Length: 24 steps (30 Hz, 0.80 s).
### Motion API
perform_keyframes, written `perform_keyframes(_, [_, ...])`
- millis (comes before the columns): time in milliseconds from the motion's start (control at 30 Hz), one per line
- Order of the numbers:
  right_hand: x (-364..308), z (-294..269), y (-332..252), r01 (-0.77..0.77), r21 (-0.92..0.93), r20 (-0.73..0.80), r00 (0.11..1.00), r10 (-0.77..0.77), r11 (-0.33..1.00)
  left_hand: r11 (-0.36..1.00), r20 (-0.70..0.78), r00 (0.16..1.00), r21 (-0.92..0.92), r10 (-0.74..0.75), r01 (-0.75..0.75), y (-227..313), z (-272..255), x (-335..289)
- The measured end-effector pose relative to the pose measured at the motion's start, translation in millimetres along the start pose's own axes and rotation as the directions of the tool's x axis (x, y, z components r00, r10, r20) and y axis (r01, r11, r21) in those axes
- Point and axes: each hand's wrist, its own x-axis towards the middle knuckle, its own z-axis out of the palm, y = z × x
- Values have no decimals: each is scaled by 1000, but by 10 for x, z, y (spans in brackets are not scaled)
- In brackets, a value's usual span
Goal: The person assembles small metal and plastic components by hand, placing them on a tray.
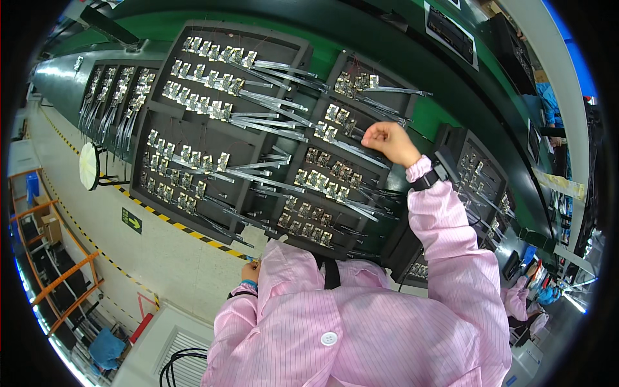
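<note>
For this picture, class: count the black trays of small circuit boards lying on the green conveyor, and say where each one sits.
4 at least: one far left, a large one in the middle, one under the right hand, one right of the sleeve. Others may be hidden.

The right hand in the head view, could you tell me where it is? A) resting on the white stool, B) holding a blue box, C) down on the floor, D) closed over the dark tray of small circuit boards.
D: the right hand, in a fist, is over the dark tray among the small circuit boards.
</note>
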Motion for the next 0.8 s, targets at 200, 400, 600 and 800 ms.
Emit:
perform_keyframes(200, [-108,158,3,-78,-18,54,995,79,997,997,79,995,52,-65,61,126,-71,-7])
perform_keyframes(400, [-134,169,-194,157,-551,-80,968,-239,820,996,52,997,57,-65,63,30,-47,-14])
perform_keyframes(600, [515,-488,-25,72,-698,-401,786,-472,712,997,37,999,62,-39,37,160,-91,-64])
perform_keyframes(800, [772,-579,4,102,-775,-282,827,-486,624,996,61,996,62,-68,64,161,-126,-85])
